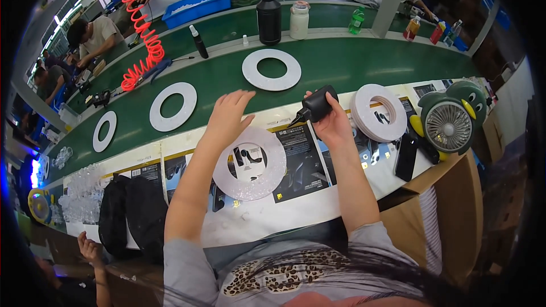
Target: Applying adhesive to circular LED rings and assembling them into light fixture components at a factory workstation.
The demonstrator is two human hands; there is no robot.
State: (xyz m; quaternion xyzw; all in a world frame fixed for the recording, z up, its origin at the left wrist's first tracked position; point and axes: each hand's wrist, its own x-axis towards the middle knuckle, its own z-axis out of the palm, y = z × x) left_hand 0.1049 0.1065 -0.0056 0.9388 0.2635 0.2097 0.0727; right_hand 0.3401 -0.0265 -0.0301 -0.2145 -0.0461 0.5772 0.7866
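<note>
In my right hand (331, 127) is a black squeeze bottle (318, 104), tilted so its thin nozzle points down and left. My left hand (228, 115) reaches forward with fingers stretched out, holding nothing. It hovers by the far left edge of a white flat ring (272, 162), which lies on the printed sheets in front of me; my forearm covers part of its left rim. Right of the bottle is a stack of similar white rings (364, 115). More white rings lie on the green belt, including one ring (293, 74) beyond my hands and another ring (189, 105) farther left.
A penguin-shaped fan (449, 128) and a black phone (406, 156) sit at the right, above a cardboard box (398, 222). Black cloth-like pieces (145, 210) and clear plastic parts (82, 199) lie left. Beyond stand a large black bottle (269, 20) and a red coiled hose (149, 45).
</note>
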